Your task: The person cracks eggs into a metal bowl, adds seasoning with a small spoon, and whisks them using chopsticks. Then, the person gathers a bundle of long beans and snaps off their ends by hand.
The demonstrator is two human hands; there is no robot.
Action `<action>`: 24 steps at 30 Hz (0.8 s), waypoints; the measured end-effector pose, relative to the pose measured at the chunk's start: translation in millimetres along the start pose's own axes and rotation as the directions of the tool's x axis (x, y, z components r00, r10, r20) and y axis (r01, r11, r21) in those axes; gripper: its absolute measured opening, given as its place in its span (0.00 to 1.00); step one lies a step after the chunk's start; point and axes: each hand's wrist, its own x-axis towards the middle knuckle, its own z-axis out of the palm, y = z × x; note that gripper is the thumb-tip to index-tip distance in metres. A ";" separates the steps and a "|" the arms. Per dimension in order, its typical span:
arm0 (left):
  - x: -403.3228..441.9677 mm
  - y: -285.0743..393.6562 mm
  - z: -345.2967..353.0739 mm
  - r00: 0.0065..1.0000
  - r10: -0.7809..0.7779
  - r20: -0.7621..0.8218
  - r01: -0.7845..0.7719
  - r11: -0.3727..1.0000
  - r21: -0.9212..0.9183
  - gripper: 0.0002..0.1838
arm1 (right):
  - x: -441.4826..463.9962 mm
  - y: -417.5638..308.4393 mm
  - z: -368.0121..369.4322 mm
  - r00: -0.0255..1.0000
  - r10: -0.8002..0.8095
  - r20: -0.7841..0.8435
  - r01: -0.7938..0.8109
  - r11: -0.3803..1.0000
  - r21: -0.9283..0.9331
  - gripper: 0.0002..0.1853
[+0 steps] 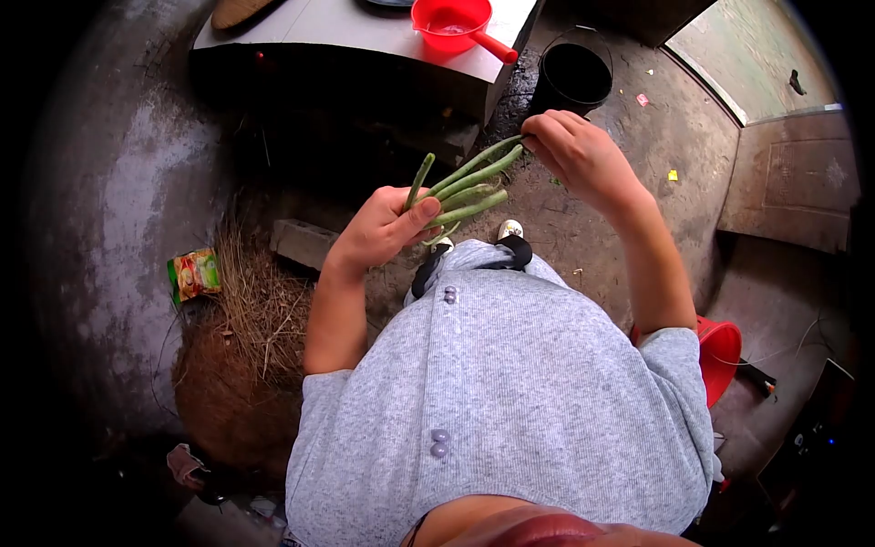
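Observation:
A small bunch of green beans [469, 193] is held in front of my body, above the floor. My left hand [381, 228] is closed around the bunch, thumb lying across the pods. One bean end sticks up above the fingers, and the others fan out to the right. At the far tips, my right hand [583, 157] pinches the end of one or two of the longer beans between thumb and fingers. The exact hold of the right fingertips is partly hidden.
A red dipper [453, 25] sits on a white-topped stove or counter [319, 27] ahead. To its right stands a black bucket [572, 77]. Dry straw [260, 310], a block [303, 242] and a green packet [194, 275] lie left. A red bucket [720, 360] is at right.

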 end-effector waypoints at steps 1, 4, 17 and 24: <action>0.0 -1.5 -0.2 1.000 0.005 -0.014 -0.005 1.000 0.000 0.21 | -0.6 -0.2 1.7 0.999 -0.003 -0.034 0.004 1.000 0.027 0.07; -1.3 -2.9 -1.3 0.998 -0.010 -0.058 0.009 1.000 -0.020 0.21 | -2.3 -4.1 2.4 0.999 0.026 -0.040 -0.022 0.993 0.112 0.06; 6.3 -12.4 -1.9 0.999 0.026 0.026 -0.022 0.989 -0.149 0.19 | -1.9 -15.1 19.9 0.906 0.343 -0.248 -0.223 0.886 0.407 0.06; 11.9 -6.8 11.9 0.996 0.086 0.024 -0.082 0.990 -0.115 0.20 | 6.0 -36.4 22.6 0.724 0.679 0.122 -0.083 -0.090 0.992 0.07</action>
